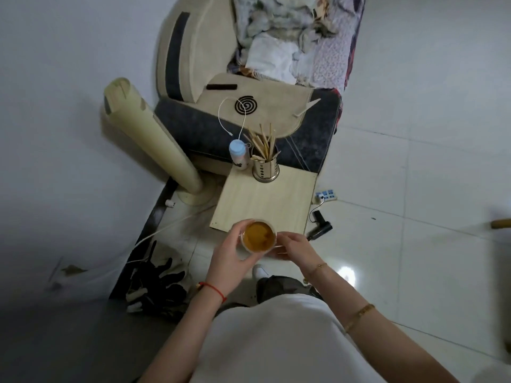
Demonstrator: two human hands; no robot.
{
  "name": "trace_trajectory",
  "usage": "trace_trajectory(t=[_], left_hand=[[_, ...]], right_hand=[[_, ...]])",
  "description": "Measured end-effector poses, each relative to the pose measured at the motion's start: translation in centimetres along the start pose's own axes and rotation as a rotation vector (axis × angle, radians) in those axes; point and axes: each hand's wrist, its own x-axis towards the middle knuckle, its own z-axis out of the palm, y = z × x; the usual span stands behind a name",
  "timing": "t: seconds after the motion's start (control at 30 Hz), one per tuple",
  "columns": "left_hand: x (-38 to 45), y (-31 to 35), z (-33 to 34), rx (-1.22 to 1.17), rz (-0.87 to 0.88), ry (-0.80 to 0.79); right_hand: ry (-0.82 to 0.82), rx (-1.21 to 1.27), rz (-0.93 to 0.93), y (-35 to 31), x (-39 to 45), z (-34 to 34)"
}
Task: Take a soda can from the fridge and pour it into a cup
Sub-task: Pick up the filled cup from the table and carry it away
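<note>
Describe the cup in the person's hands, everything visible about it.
The cup is a clear, round, plastic-looking cup seen from above, upright, holding an orange-brown liquid near its rim. It is held at the near edge of the small wooden table. The left hand wraps its side; the right hand touches the other side with its fingertips. No lid shows.

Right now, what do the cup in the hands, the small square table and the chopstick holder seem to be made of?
Clear cup: probably thin plastic or glass; amber liquid shows through its wall. Pale square table: wood or wood-look laminate, matte, with faint grain. Shiny perforated chopstick holder: likely stainless steel, with bright reflections and punched holes.
</note>
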Motion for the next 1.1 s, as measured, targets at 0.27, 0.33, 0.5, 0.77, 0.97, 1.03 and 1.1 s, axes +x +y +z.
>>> trace_trajectory(t=[0.27, 0.33, 0.5, 0.77, 0.97, 1.03, 1.1], left_hand=[[8.6, -1.4, -1.0, 0.016, 0.027, -0.114], [10.6, -2.2, -0.6, 0.02, 0.052, -0.14], [15.1, -4.7, 0.8, 0.023, 0.048, -0.217], [19.9, -10.8, 2.7, 0.032, 0.008, -0.311], [23.0, -15.7, 4.9, 0.007, -0.053, -0.293], [23.8, -17.4, 5.8, -0.007, -0.065, -0.289], [24.7, -19.2, 6.9, -0.009, -0.079, -0.29]], right_hand=[[0.087, 0.123, 0.046, -3.1, 5.7, 0.2], [0.126, 0.174, 0.068, -3.3, 7.2, 0.2], [0.217, 0.316, 0.112, -3.2, 11.0, 0.2], [0.343, 0.325, 0.177, -0.6, 17.5, 1.6], [0.36, 0.36, 0.204, 2.2, 23.1, 2.3], [0.358, 0.346, 0.2, 3.4, 25.0, 2.3], [0.357, 0.315, 0.185, 4.8, 26.7, 2.3]])
